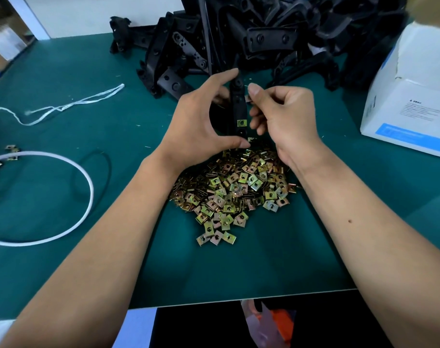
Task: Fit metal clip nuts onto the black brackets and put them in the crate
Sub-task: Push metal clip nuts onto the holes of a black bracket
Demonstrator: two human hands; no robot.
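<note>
A black bracket [237, 101] stands upright between my hands at the middle of the green table [88, 121]. My left hand [201, 121] grips it between forefinger and thumb. One brass clip nut [241, 122] sits clipped on its lower part. My right hand [281, 114] pinches another clip nut [248, 98] against the bracket's right edge. A heap of loose clip nuts [234, 189] lies just below both hands. A big pile of black brackets [264, 38] fills the far side of the table.
A white cardboard box [409, 96] stands at the right edge. White string [71, 104] and a white strap loop [86, 197] lie on the left, with a few stray clip nuts [10, 151]. The table's front edge [239, 297] is near my body.
</note>
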